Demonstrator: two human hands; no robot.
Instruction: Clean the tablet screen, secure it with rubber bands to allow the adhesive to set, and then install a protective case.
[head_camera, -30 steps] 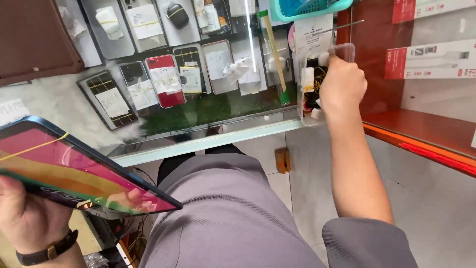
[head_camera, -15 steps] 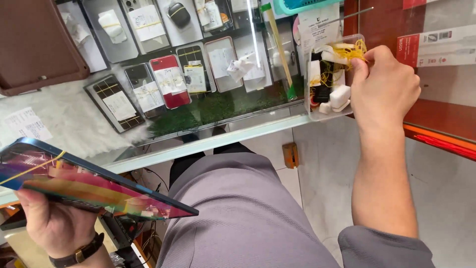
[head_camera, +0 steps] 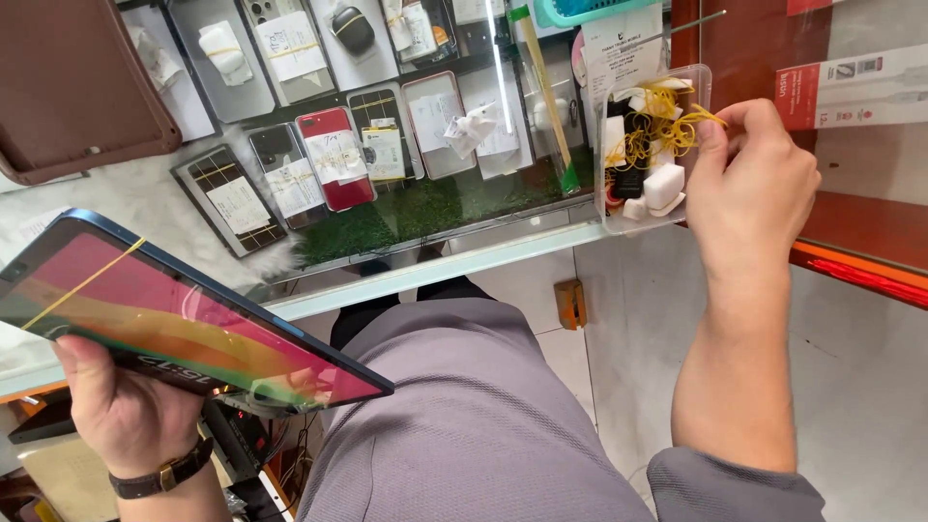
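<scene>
So there's just one view here, a head-worn camera looking steeply down the person's own front, with the lap in grey fabric [head_camera: 474, 416] filling the bottom middle. It faces a glass display counter [head_camera: 435, 261] whose near edge runs slightly uphill across the middle of the frame, left to right. The camera is close in: the left hand [head_camera: 121, 411] sits at the lower left corner and the right hand [head_camera: 754, 184] at the counter's right end, both large in frame. The floor tiles [head_camera: 628, 319] show past the counter's right end. No second view to share anything with.
</scene>
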